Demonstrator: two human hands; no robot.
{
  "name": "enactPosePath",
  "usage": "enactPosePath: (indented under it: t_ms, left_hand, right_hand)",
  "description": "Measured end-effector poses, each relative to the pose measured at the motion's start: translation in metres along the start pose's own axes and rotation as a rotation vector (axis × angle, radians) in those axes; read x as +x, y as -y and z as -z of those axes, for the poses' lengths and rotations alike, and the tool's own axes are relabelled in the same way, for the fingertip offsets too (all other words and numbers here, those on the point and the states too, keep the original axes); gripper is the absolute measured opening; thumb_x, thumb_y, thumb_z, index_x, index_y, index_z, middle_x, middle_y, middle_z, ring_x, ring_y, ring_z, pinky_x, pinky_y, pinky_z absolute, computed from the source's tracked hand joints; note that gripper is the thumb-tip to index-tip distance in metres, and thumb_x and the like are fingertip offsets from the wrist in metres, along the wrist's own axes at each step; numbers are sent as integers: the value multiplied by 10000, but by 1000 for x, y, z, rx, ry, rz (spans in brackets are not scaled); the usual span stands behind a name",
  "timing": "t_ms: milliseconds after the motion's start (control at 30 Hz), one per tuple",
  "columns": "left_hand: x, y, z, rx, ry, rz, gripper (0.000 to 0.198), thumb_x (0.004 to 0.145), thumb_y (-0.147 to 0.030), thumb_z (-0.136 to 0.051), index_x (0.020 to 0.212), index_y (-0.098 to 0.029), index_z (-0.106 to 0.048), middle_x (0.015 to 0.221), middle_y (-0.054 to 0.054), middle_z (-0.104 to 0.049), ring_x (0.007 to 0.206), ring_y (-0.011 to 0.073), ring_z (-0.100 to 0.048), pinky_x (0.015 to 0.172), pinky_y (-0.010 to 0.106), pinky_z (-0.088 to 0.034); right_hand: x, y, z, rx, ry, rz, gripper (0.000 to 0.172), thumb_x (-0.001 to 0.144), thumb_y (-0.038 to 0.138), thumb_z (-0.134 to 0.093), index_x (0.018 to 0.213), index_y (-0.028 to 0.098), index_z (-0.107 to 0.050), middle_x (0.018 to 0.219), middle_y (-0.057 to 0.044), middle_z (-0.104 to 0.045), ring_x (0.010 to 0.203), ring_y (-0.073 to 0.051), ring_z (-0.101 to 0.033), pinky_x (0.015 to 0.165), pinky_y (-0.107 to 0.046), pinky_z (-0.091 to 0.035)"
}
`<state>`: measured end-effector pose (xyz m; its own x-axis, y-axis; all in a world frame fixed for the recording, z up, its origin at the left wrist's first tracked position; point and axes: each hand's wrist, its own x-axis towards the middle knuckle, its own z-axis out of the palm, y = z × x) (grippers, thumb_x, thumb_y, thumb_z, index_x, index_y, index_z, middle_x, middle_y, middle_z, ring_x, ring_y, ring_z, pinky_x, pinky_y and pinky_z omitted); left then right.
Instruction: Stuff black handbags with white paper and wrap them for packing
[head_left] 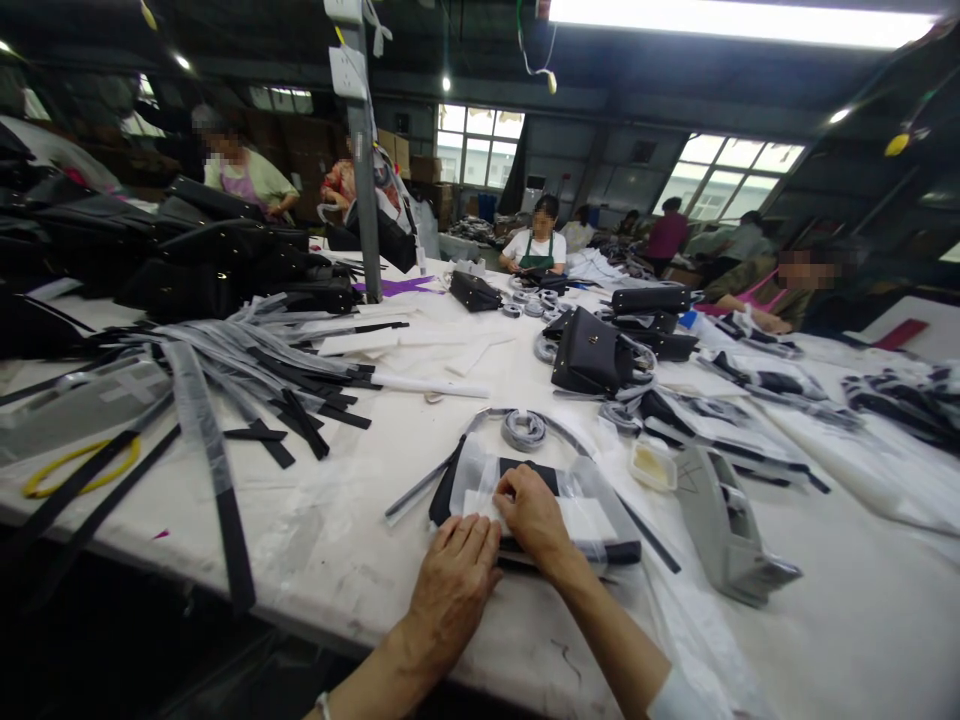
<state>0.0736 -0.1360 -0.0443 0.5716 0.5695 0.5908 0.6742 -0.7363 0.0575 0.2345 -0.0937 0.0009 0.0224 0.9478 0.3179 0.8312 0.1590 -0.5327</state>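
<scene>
A black handbag (pixel 626 552) lies flat on the table in front of me, partly covered by white wrapping sheet (pixel 589 516). My left hand (pixel 455 572) rests on the sheet at the bag's near left side, its fingers stretched out flat. Just right of it, my right hand (pixel 531 512) is closed, with thumb and fingertips pinched together over the sheet; what they hold is hidden. Behind the bag sits a coiled, plastic-wrapped strap (pixel 523 429). The bag's handle (pixel 559 421), wrapped too, arches around that coil.
A grey tape dispenser (pixel 724 530) and a small pale tub (pixel 652 466) stand to the right. Plastic-covered black straps (pixel 217 460) and a yellow ring (pixel 41 485) lie left. Finished-looking black bags (pixel 589 352) sit farther back. Co-workers (pixel 538 245) work across the table, beyond a metal post (pixel 366 190).
</scene>
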Motion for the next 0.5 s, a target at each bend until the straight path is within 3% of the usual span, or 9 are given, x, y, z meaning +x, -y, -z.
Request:
enactPosePath:
  t_ms: [67,167,300,400,500]
  left_hand:
    - [0,0,1,8,-2,-8,366,919,-144,-522,1283,-105,-536,1192,119,-678,1085,284,-636,975,452,-446]
    - [0,1,3,18,-11,-22,360,937,-129,-471,1291,-114,-535,1205,105,-677,1101,268,-631,980,435,-442]
    - [-1,4,3,10,-62,-39,363,959,-117,-403,1290,-136,-550,1204,85,-682,1112,246,-628,991,419,-429]
    - [-2,7,0,6,-115,-50,380,960,-111,-396,1297,-160,-565,1217,81,-678,1117,244,-628,1012,417,-405]
    - [-1,12,-3,2,-162,-101,388,954,-132,-415,1304,-168,-579,1239,86,-671,1126,254,-627,1025,415,-385]
  right_hand:
    - [0,-1,18,26,-46,21,108,776,123,-603,736,222,-621,797,-38,-640,794,-213,-601,747,-337,-468]
    - [-7,-18,73,91,-213,-24,132,860,326,-571,864,228,-661,867,-52,-686,810,-221,-623,778,-351,-487]
    - [-32,-83,172,-36,-483,-381,359,750,547,-609,919,246,-709,915,-74,-730,851,-269,-652,832,-389,-496]
    - [-61,-138,231,-40,-483,-678,360,663,529,-640,856,237,-726,904,-83,-738,937,-307,-649,871,-412,-481]
    - [-88,-175,253,35,-391,-866,305,595,511,-681,665,216,-708,765,-91,-721,893,-317,-646,805,-414,-496]
